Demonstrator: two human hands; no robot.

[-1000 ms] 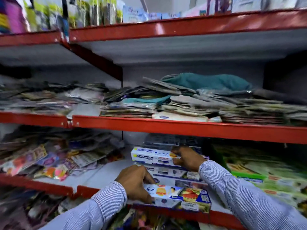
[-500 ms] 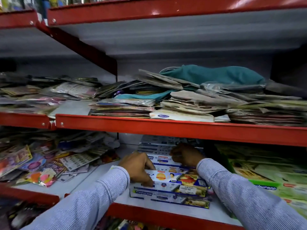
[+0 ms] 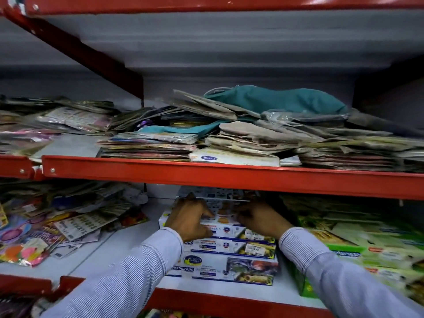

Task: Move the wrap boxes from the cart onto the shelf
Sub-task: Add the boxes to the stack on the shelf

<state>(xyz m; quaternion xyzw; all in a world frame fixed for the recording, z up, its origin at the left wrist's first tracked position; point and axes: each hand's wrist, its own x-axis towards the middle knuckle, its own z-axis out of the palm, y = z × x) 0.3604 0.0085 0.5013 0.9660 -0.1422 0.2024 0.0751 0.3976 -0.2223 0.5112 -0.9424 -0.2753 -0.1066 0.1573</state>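
Two hands are counted, the left hand (image 3: 189,218) and the right hand (image 3: 261,218). Four white-and-blue wrap boxes (image 3: 229,267) are distinguishable in the stack; any further back cannot be counted. One teal cloth bundle (image 3: 275,99) is noted.

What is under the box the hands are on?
More wrap boxes, stacked on the shelf beneath the top box that the left hand and right hand hold. Their rear parts are covered.
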